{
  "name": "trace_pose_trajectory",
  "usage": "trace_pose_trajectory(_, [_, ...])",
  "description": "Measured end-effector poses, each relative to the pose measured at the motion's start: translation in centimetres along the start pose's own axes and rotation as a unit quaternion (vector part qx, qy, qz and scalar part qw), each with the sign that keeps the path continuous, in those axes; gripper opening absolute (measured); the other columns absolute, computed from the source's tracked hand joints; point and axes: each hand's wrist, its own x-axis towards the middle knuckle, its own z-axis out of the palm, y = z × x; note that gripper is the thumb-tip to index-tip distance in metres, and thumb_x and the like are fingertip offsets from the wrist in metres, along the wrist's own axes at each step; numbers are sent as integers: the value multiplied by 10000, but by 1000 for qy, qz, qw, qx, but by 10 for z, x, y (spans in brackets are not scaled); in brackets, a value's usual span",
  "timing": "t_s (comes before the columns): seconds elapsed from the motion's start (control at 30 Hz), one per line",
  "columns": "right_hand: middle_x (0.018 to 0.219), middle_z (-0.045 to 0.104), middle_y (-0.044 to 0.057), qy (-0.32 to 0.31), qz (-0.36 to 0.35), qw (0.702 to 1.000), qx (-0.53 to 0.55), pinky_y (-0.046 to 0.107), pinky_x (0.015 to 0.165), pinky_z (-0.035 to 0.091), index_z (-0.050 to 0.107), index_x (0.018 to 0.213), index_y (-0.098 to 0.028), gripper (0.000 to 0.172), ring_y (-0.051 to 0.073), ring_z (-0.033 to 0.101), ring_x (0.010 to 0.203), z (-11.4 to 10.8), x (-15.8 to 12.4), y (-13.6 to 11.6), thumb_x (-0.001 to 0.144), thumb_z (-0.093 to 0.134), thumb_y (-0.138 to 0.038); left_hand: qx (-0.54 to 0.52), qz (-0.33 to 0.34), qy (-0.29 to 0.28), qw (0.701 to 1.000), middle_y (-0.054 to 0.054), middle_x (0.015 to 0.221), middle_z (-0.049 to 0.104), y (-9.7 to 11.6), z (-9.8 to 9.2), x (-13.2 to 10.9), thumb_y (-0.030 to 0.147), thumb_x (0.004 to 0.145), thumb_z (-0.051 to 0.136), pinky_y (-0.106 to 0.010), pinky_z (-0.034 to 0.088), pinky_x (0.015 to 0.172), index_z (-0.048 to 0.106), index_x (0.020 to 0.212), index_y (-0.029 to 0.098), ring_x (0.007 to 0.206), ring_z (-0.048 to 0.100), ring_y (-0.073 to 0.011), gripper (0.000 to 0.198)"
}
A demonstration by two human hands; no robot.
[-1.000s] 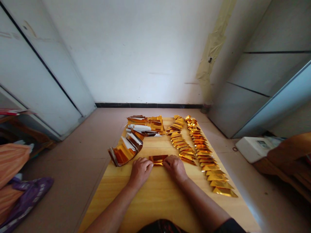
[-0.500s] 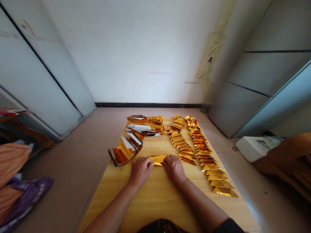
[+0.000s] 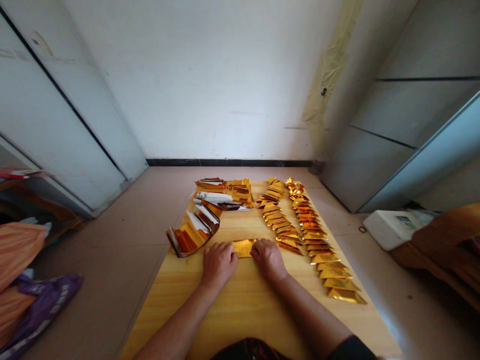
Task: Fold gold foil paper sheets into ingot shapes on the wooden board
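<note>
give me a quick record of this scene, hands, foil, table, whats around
left hand: resting on the left end of the gold foil strip
right hand: resting on the strip's right end
strip: lying flat between the hands
surface: light wooden table
also on table: two rows of folded foil pieces to the right, curled foil sheets to the left
rest: purple bag at left, white box at right
</note>
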Motion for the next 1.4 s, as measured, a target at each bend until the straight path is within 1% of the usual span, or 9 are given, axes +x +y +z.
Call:
trace_pose_trajectory(0.17, [760,616,26,18,-12,1000,-2,243,693,332,616,762,-177,142,143,543,746,3,-1,2,868,523,-157,18,6,30,999,-53,784,640,1,1,-3,217,809,498,-346,309,701,571,739,196,808,545,-223,103])
trace_pose_trajectory(0.3, [821,596,31,42,-19,999,1,248,719,354,605,830,-189,109,153,529,785,2,-3,1,881,513,-159,28,16,67,997,-49,818,609,0,2,-6,205,805,541,-347,322,729,583,825,205,847,515,-224,46])
trace_pose_trajectory(0.53, [895,571,48,42,-75,995,-49,264,718,365,577,798,-194,138,175,483,828,-5,-6,-6,908,506,-151,30,193,61,979,-41,836,569,2,11,-4,157,887,484,-344,350,729,595,810,207,851,486,-203,143])
trace_pose_trajectory(0.63, [908,570,49,22,-91,994,-51,264,717,365,578,822,-190,132,174,478,827,-8,-9,-5,908,499,-129,26,236,53,970,-34,784,551,2,16,0,142,897,470,-330,379,717,584,758,192,815,485,-189,186])
trace_pose_trajectory(0.8, [861,569,46,10,-73,997,-27,253,730,373,575,794,-177,162,163,490,810,-6,-12,2,900,490,-87,10,226,38,973,-39,796,547,2,17,-6,138,905,444,-315,433,717,583,748,188,801,497,-174,215])
trace_pose_trajectory(0.97, [834,568,34,14,-70,997,-20,253,718,381,581,789,-181,147,159,495,788,-8,-12,6,896,512,-108,10,197,33,980,-61,885,583,6,20,-20,92,887,400,-340,481,750,604,948,168,854,526,-199,227])
trace_pose_trajectory(1.07, [895,585,39,26,-94,995,-20,267,728,373,602,819,-199,120,166,488,831,-14,-14,2,898,527,-147,-4,190,47,981,-72,906,593,6,24,-22,108,893,365,-349,499,766,602,1010,171,861,540,-200,272])
trace_pose_trajectory(1.2, [1024,607,51,21,-154,987,-46,309,739,336,627,919,-235,118,186,480,891,-19,-19,-9,922,509,-238,-23,194,61,979,-82,902,599,5,24,-20,120,884,376,-352,514,784,619,986,169,861,554,-200,268])
trace_pose_trajectory(1.4, [955,621,56,18,-164,984,-64,313,725,306,618,954,-228,123,193,487,874,-11,-25,-12,920,501,-242,-35,198,55,978,-82,910,602,5,18,-19,122,872,409,-359,520,806,621,954,170,872,560,-204,232])
